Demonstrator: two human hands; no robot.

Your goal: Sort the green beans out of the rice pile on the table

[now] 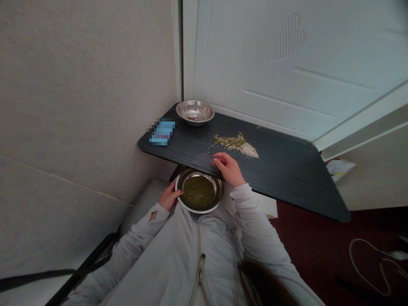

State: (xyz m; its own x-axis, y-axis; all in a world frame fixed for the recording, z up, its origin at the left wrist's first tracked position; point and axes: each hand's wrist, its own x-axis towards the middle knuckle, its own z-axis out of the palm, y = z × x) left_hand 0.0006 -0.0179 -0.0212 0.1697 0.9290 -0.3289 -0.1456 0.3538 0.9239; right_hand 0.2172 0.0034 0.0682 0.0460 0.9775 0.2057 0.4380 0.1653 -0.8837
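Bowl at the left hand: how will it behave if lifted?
The bowl is likely stiff, since it looks metallic. It may feel weighty, with green grains covering its bottom. Tilting could spill those loose grains.

Dark table (296, 174) beside a white door (242, 46). Below the table's near edge, the left hand (170, 196) grips a metal bowl (219, 193) of green grains (199, 193). Over that edge, the right hand (228, 169), fingers bent, lies near a green-and-white grain pile (234, 143). At the table's far left corner: a second bowl (195, 109).
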